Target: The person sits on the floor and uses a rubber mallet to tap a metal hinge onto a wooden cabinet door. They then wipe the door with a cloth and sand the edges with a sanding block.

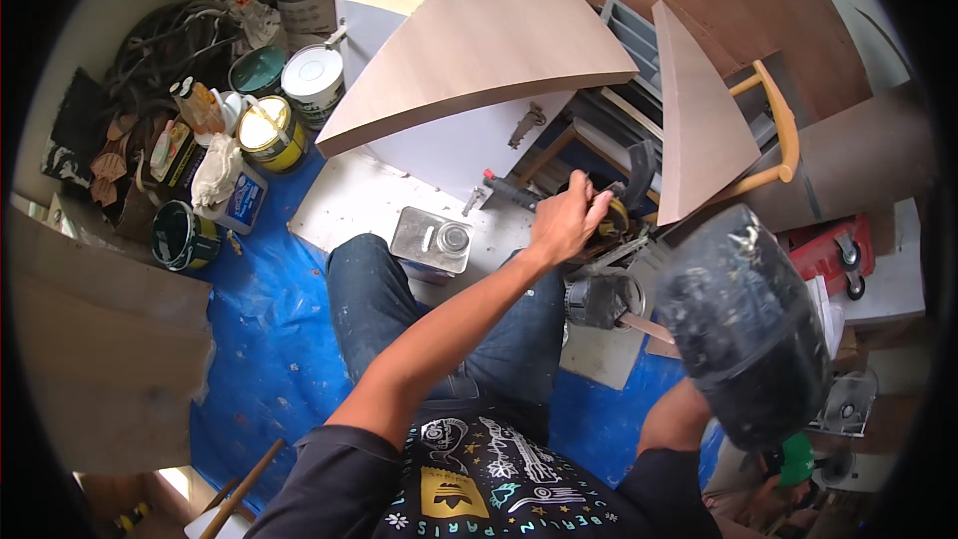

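- Gripping: left hand (565,222) closed around a dark tool with an orange-yellow part (611,218), held over a cluttered heap beside the wedge-shaped wooden panel (699,120).
- Right hand (689,339): hidden behind a black rubber mallet head (746,324) raised close to the camera; its wooden handle (647,327) shows at the left; grip cannot be told.
- Large curved wooden panel (479,40): resting above a white board (469,140).
- Flat metal can with round cap (432,239): on the white board, near the person's knee.
- Paint tins (269,132): grouped at left on the blue floor sheet (269,309).
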Demonstrator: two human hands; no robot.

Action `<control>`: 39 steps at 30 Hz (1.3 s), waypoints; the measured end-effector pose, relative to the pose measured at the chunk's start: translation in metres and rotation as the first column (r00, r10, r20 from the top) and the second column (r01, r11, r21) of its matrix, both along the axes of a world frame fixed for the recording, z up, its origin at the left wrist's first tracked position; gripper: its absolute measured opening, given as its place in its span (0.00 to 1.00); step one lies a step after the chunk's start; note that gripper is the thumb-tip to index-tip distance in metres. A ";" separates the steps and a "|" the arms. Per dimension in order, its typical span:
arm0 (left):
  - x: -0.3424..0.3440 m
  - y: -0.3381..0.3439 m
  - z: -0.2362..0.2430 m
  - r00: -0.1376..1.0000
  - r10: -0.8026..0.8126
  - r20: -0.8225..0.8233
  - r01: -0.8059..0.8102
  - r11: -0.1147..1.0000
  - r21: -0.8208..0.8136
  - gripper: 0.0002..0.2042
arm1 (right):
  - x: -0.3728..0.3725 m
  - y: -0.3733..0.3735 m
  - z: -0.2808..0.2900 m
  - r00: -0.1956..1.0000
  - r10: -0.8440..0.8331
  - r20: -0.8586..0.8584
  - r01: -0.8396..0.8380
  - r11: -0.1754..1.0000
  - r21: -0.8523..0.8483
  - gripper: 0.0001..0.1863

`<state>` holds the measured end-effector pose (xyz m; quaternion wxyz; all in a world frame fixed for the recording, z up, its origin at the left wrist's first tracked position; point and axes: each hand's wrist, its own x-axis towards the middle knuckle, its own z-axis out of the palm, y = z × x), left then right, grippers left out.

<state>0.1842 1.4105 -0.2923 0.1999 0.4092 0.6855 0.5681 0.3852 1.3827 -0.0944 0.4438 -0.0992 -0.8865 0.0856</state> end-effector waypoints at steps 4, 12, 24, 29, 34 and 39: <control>-0.013 0.028 0.015 0.987 0.161 -0.008 -0.161 0.981 -0.110 0.22 | 0.007 -0.020 -0.037 0.950 -0.100 -0.297 0.045 0.981 -0.188 0.33; -0.041 0.017 -0.013 0.964 0.117 0.239 -0.185 0.939 0.289 0.16 | 0.043 -0.080 -0.104 0.998 -0.002 0.061 0.058 0.316 -0.947 0.12; -0.105 -0.118 -0.009 0.960 -0.251 0.124 0.247 0.968 0.049 0.14 | 0.041 -0.086 -0.159 0.968 0.015 0.252 0.249 0.115 -0.962 0.12; -0.109 -0.202 -0.055 0.881 -0.093 0.464 0.184 0.970 -0.156 0.17 | 0.035 -0.092 -0.176 0.954 0.131 0.271 0.282 -0.069 -0.957 0.10; -0.099 -0.215 -0.101 0.837 -0.073 0.542 0.188 0.969 -0.160 0.12 | 0.023 -0.087 -0.183 0.964 0.216 0.153 0.219 -0.328 -0.919 0.17; -0.103 -0.214 -0.108 0.779 0.032 0.626 0.030 0.996 -0.089 0.15 | 0.027 -0.087 -0.209 0.974 0.186 0.130 0.196 -0.398 -0.896 0.17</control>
